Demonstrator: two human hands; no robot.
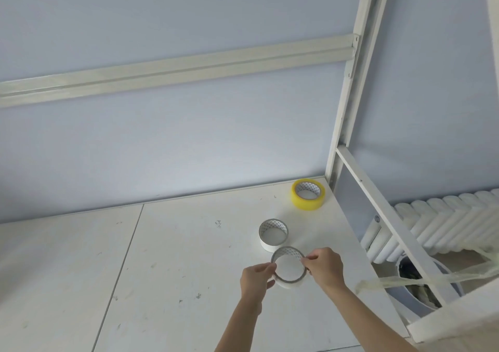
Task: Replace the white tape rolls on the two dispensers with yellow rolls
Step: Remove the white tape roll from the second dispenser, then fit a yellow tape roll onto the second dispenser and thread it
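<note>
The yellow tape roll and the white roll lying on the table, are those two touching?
Apart. The head view shows bare table between the yellow tape roll, near the corner, and the white roll lying closer to the hands.

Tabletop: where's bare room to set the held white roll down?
Free: the table left of the seam, out to the wall, and the near strip left of the left hand. Crowded: the right side, where the right hand, held white roll, second white roll and yellow roll cluster.
</note>
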